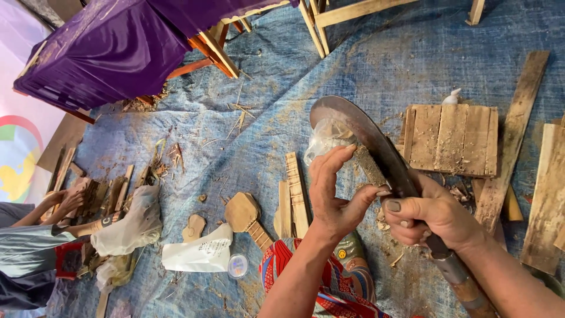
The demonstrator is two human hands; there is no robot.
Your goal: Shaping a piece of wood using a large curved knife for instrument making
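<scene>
Wooden stick (pixel 369 166) pinched in left hand (pixel 333 191), fingers curled around its lower part, thumb against blade. Curved steel machete (pixel 368 138) gripped tight in right hand (pixel 432 213), edge laid along stick. Behind, small plank board (pixel 452 139) on blue tarp (pixel 259 123); unfinished miniature wooden guitar (pixel 246 215) lying left of the wrist.

1. The ground is covered by a blue tarpaulin (pixel 376 65), dusted with wood shavings.
2. A slatted wooden panel (pixel 452 140) and loose planks (pixel 511 141) are laid at the right.
3. A small carved guitar-shaped piece (pixel 246 217), a white bag (pixel 197 254) and a round lid (pixel 238 266) are placed near the centre.
</scene>
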